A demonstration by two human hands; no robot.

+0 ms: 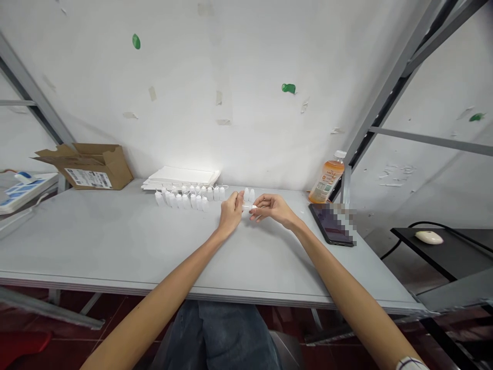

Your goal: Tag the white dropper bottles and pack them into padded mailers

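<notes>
Hands together: left hand point(231, 213) and right hand point(272, 209) pinched a small white plastic bottle point(248, 207) held sideways between fingertips, just right of the row of white bottles point(188, 200) on the tabletop point(115, 236). From that row: white card stack point(181, 177) behind; cardboard box point(90, 167) left; orange drink bottle point(327, 177) and dark tablet point(327, 223) right.

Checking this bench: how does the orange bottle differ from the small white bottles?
The orange bottle is much larger than the small white bottles, and orange, not white. It sits alone at right; they crowd together. Both rest along the far side of the grey table.
</notes>
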